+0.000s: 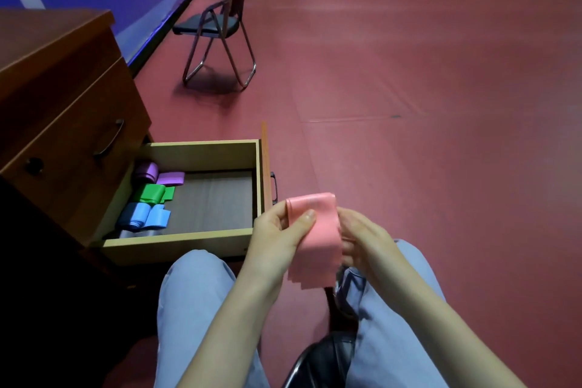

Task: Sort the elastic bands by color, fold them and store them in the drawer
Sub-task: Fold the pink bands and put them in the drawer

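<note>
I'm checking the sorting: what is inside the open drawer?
Inside the drawer, folded purple bands, green bands and blue bands lie in a row. A pale thing by the near wall is half hidden; the cabinet covers anything further in.

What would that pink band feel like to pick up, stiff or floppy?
Probably floppy: the pink band curves over at the top and its end hangs limp. Likely light: the left hand and right hand hold it with fingers alone. It might unfold once released, its layers lying loose.

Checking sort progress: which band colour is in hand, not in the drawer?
Pink band, held in left hand and right hand; purple bands, green bands, blue bands lie in the drawer.
</note>
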`<action>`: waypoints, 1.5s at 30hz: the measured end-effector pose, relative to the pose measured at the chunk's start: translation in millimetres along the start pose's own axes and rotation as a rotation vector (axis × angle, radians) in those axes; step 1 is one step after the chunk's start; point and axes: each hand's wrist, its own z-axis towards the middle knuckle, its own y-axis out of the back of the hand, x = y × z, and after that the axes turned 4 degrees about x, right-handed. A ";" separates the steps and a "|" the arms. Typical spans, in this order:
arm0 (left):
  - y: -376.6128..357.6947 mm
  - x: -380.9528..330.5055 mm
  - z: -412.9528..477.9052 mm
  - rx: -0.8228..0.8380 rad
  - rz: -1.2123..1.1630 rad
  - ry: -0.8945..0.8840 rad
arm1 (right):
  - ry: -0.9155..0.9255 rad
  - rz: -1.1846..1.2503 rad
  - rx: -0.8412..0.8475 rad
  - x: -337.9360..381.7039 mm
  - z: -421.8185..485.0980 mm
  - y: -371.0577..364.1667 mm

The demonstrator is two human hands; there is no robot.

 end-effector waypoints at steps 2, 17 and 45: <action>-1.9 -1.0 1.9 0.001 0.013 -0.020 | -0.007 -0.073 0.041 -0.7 -2.7 1.4; 5.8 12.3 4.4 0.152 0.044 0.329 | 0.159 -0.070 -0.044 0.1 2.6 5.8; 46.3 11.3 24.0 0.104 -0.243 0.296 | 0.027 0.090 0.075 -29.6 29.8 -7.5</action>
